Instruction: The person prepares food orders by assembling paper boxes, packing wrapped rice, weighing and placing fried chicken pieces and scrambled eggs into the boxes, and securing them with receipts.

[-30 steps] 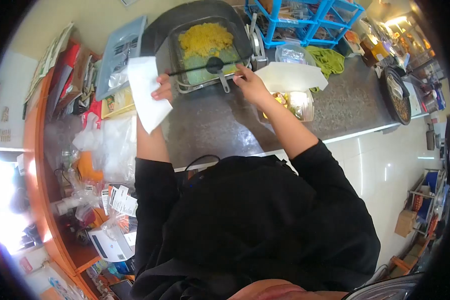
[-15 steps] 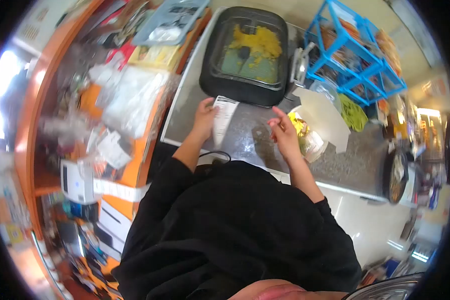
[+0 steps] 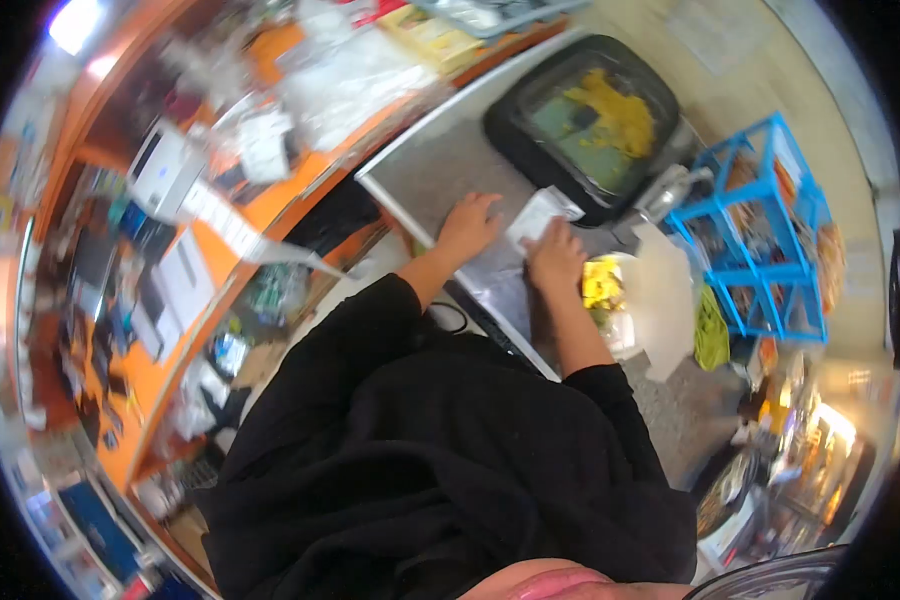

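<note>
A white printed paper slip (image 3: 536, 212) lies on the grey counter against the near side of a black pan (image 3: 510, 125). My right hand (image 3: 558, 255) rests on the slip's near end, fingers stretched out and flat. Left of the slip, my left hand (image 3: 470, 228) hovers over or touches the counter, fingers apart and holding nothing. Yellow food (image 3: 615, 112) shows through the pan's clear lid. Right of my right hand stands an open white takeaway box (image 3: 660, 290) with yellow food and a clear wrapped item in it.
Blue plastic racks (image 3: 770, 240) hold packages at the right, with a green cloth (image 3: 712, 330) beside them. On the orange shelf at the left stands a white printer (image 3: 178, 170) with a long paper strip (image 3: 232, 225) hanging out. Plastic bags (image 3: 345, 75) lie farther back.
The view has swung left, so the counter appears rotated. My left hand has let go of the slip, which now lies by the pan. My right hand has moved onto it.
</note>
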`<state>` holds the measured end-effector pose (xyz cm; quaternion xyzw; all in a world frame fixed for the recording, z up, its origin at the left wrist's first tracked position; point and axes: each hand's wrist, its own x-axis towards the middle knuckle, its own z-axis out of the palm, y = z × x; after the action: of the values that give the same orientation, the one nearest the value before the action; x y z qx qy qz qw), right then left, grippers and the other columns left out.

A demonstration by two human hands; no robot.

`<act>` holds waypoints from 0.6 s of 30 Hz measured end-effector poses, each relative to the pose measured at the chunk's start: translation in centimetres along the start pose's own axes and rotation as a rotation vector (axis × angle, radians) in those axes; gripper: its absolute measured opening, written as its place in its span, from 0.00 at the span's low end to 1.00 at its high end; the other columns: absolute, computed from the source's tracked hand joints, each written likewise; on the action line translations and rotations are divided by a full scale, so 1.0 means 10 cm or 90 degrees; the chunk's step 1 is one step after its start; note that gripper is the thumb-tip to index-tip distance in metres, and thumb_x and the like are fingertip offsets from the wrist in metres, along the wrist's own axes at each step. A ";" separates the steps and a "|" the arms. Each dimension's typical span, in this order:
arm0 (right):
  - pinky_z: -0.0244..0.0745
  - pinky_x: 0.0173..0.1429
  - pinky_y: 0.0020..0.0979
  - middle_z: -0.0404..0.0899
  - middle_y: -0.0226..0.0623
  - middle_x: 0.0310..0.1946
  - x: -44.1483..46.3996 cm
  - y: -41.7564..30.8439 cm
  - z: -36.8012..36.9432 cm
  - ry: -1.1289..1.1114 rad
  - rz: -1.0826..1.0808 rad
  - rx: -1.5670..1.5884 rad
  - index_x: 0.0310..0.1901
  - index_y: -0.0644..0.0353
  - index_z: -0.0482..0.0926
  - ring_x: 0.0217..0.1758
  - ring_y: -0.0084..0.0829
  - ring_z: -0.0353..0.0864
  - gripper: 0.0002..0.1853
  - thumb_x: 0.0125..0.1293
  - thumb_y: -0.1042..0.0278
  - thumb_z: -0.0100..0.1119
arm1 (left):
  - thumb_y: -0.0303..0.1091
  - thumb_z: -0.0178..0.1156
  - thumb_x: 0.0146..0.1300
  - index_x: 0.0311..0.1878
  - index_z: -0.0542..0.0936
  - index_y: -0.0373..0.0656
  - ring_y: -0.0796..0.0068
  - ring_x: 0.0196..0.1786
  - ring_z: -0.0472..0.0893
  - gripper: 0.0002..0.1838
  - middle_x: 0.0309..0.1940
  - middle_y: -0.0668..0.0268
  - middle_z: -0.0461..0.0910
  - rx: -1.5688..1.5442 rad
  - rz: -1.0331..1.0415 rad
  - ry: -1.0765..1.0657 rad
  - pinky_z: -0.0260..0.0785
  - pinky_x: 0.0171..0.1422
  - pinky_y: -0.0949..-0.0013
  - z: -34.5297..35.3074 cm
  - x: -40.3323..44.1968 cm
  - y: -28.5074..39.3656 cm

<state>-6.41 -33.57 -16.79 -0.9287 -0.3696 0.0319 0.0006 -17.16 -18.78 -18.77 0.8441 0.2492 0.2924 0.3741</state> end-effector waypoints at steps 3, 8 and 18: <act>0.62 0.61 0.52 0.61 0.47 0.66 0.01 -0.15 -0.07 -0.032 0.070 0.022 0.69 0.62 0.58 0.63 0.48 0.65 0.40 0.64 0.39 0.50 | 0.36 0.58 0.62 0.51 0.78 0.41 0.62 0.38 0.81 0.16 0.37 0.58 0.83 -0.138 -0.180 -0.164 0.73 0.47 0.63 -0.79 -0.30 -0.02; 0.64 0.57 0.54 0.62 0.45 0.65 -0.25 -0.47 -0.10 0.151 -0.002 0.031 0.69 0.53 0.60 0.63 0.49 0.64 0.37 0.62 0.44 0.56 | 0.34 0.55 0.66 0.53 0.78 0.44 0.80 0.33 0.79 0.14 0.36 0.68 0.81 -0.230 -0.381 -0.125 0.71 0.39 0.75 -1.82 -0.79 -0.28; 0.63 0.56 0.59 0.64 0.35 0.65 -0.04 -0.63 0.12 0.049 0.100 -0.025 0.66 0.46 0.65 0.64 0.45 0.66 0.29 0.68 0.41 0.45 | 0.37 0.64 0.62 0.37 0.78 0.39 0.78 0.29 0.72 0.10 0.27 0.65 0.75 0.085 -0.327 0.427 0.65 0.32 0.73 -3.55 -0.45 -1.33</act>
<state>-11.09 -29.22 -17.76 -0.9552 -0.2956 -0.0109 -0.0061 -47.12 3.51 -11.00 0.6353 0.5775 0.4312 0.2774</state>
